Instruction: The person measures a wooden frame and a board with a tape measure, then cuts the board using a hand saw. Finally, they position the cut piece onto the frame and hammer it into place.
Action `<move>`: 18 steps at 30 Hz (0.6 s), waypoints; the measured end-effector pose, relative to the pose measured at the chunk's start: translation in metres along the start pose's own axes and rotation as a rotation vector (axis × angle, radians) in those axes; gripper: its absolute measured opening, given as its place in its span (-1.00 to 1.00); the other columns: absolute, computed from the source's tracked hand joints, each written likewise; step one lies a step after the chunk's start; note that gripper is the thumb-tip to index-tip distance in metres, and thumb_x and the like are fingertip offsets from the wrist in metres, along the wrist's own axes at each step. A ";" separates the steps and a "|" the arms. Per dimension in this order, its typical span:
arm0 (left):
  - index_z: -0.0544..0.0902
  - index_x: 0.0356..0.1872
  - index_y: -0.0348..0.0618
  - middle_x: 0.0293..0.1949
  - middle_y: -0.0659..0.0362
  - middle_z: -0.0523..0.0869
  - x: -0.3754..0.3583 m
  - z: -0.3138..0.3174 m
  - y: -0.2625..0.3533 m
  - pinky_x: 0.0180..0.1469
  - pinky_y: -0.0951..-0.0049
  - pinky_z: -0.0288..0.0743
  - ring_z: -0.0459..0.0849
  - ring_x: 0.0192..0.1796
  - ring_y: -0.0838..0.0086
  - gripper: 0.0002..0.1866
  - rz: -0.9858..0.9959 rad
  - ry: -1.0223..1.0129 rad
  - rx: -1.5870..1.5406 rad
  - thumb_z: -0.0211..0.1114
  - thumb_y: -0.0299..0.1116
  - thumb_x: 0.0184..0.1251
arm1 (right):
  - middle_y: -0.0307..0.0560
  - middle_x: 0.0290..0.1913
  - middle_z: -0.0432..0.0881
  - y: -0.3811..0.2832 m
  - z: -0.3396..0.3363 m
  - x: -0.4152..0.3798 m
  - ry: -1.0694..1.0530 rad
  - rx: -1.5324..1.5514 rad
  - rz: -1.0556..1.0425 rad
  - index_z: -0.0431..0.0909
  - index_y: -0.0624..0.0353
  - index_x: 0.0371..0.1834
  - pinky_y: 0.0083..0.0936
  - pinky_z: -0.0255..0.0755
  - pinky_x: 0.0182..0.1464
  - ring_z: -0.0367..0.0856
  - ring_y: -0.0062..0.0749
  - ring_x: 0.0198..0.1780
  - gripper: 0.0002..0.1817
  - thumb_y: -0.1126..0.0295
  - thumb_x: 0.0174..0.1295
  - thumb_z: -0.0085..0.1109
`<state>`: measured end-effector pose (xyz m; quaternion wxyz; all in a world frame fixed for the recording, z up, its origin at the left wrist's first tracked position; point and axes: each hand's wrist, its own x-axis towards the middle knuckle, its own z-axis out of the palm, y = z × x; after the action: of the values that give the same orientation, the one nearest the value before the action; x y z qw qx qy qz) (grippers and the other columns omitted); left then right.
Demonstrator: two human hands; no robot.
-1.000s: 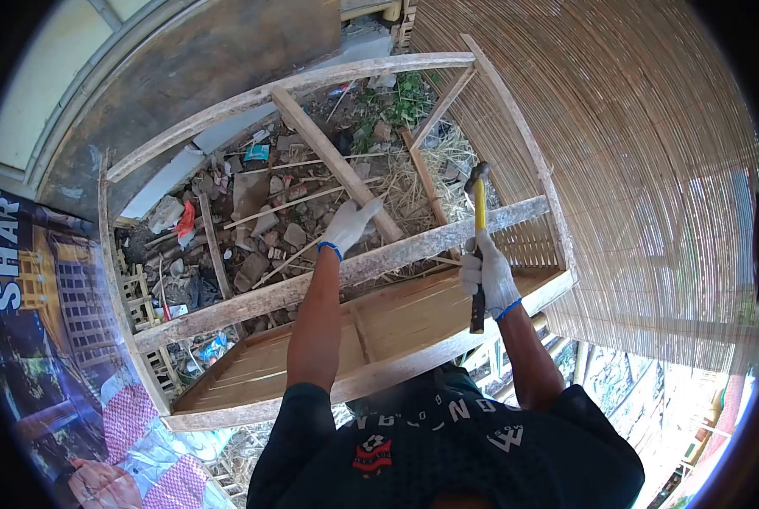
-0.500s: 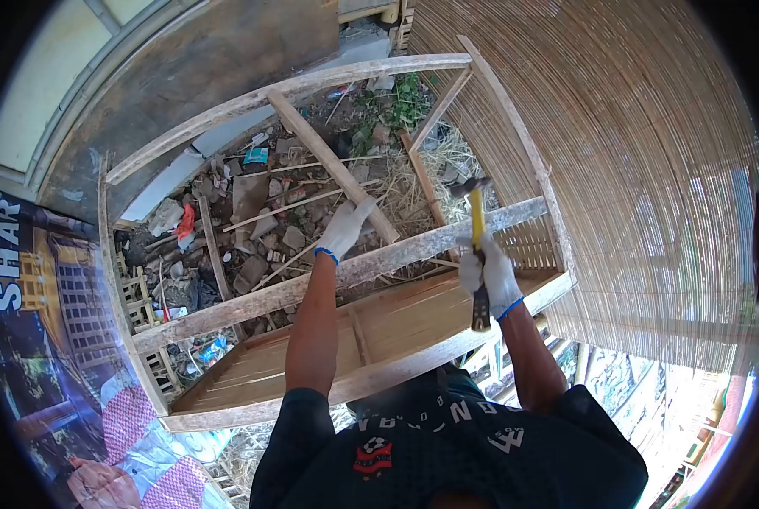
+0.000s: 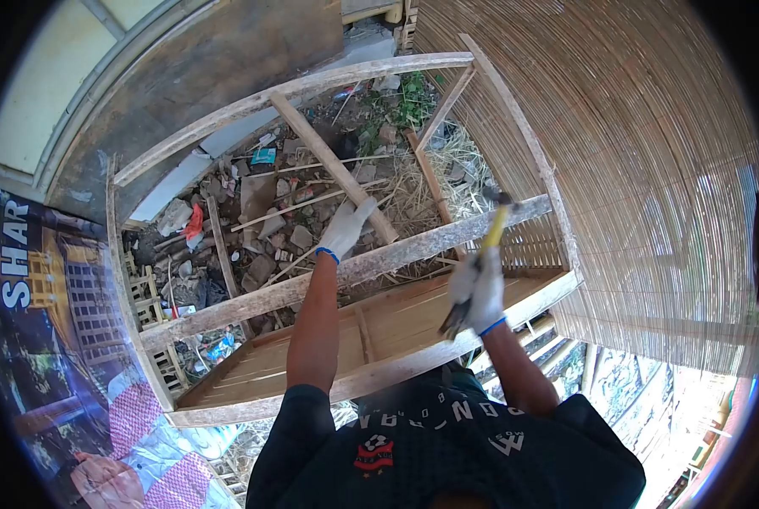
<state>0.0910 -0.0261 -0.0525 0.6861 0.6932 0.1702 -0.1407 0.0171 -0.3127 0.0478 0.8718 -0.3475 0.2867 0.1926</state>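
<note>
My left hand, in a white glove, grips a wooden slat close to its lower end. The slat slants from the far rail of a wooden frame down to the middle rail. My right hand, also gloved, is closed round a hammer with a yellow-and-black handle. Motion blurs the hammer; its dark head points up and away, close to the right end of the middle rail. On the near side of that rail is a shallow tray-like section with a woven bamboo bottom.
Rubble, straw and litter cover the ground inside the frame. A bamboo screen rises on the right, and a printed banner hangs on the left. A shorter brace joins the far right corner.
The hammer has tilted, its head swinging slightly right and its lower end left. My right hand has shifted a little left and down. My left hand stays on the slat.
</note>
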 end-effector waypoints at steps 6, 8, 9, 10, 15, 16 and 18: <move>0.70 0.21 -0.41 0.04 0.04 0.83 0.016 -0.012 -0.023 0.21 0.32 0.66 0.80 0.09 0.38 -0.36 -0.030 -0.039 0.025 0.26 0.14 0.67 | -0.53 -0.57 0.17 -0.014 -0.012 -0.011 -0.297 0.057 0.676 0.58 -0.04 -0.12 -0.62 0.11 -0.68 0.13 -0.76 -0.66 -0.49 -0.26 0.66 0.02; 0.70 0.21 -0.41 0.02 0.03 0.83 0.003 -0.006 -0.004 0.20 0.33 0.65 0.80 0.08 0.36 -0.34 -0.034 -0.013 0.039 0.26 0.15 0.66 | -0.54 -0.56 0.15 -0.023 -0.012 -0.008 -0.290 0.186 0.566 0.59 -0.04 -0.11 -0.62 0.10 -0.68 0.11 -0.76 -0.66 -0.48 -0.27 0.65 0.01; 0.69 0.22 -0.42 0.03 0.04 0.83 0.005 -0.007 -0.006 0.20 0.33 0.65 0.80 0.07 0.37 -0.33 -0.015 0.017 0.129 0.26 0.15 0.66 | -0.54 -0.56 0.14 -0.028 -0.014 -0.004 -0.267 0.237 0.492 0.59 -0.04 -0.11 -0.61 0.09 -0.68 0.11 -0.76 -0.66 -0.47 -0.28 0.65 0.00; 0.69 0.21 -0.43 0.03 0.02 0.83 0.004 -0.006 0.000 0.19 0.32 0.67 0.81 0.07 0.35 -0.33 -0.012 0.023 0.111 0.28 0.15 0.64 | -0.54 -0.56 0.13 -0.033 -0.014 0.003 -0.249 0.283 0.419 0.59 -0.05 -0.12 -0.61 0.08 -0.69 0.10 -0.76 -0.66 -0.47 -0.29 0.65 -0.01; 0.68 0.19 -0.47 0.04 -0.03 0.83 0.002 -0.006 -0.005 0.16 0.31 0.71 0.82 0.08 0.32 -0.31 -0.023 0.020 0.022 0.32 0.15 0.61 | -0.51 -0.58 0.20 0.013 -0.008 -0.006 -0.082 -0.309 0.317 0.51 -0.01 -0.21 -0.56 0.07 -0.73 0.16 -0.70 -0.70 -0.46 -0.26 0.67 -0.03; 0.68 0.20 -0.47 0.04 -0.03 0.83 0.001 -0.006 -0.005 0.16 0.31 0.71 0.82 0.08 0.32 -0.31 -0.029 0.016 0.005 0.33 0.15 0.61 | -0.51 -0.58 0.20 0.010 -0.007 -0.007 -0.120 -0.242 0.459 0.51 0.00 -0.20 -0.57 0.06 -0.74 0.16 -0.71 -0.70 -0.46 -0.26 0.67 -0.03; 0.67 0.21 -0.47 0.05 -0.02 0.83 0.004 -0.008 -0.005 0.16 0.31 0.70 0.82 0.08 0.32 -0.31 0.005 0.042 0.119 0.33 0.14 0.61 | -0.50 -0.57 0.20 -0.003 -0.005 -0.007 -0.195 -0.094 0.742 0.52 0.02 -0.18 -0.57 0.05 -0.74 0.15 -0.71 -0.70 -0.45 -0.25 0.67 -0.03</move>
<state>0.0919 -0.0184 -0.0581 0.6402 0.7360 0.1741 -0.1345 0.0116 -0.3196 0.0512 0.7491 -0.2398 0.2993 0.5402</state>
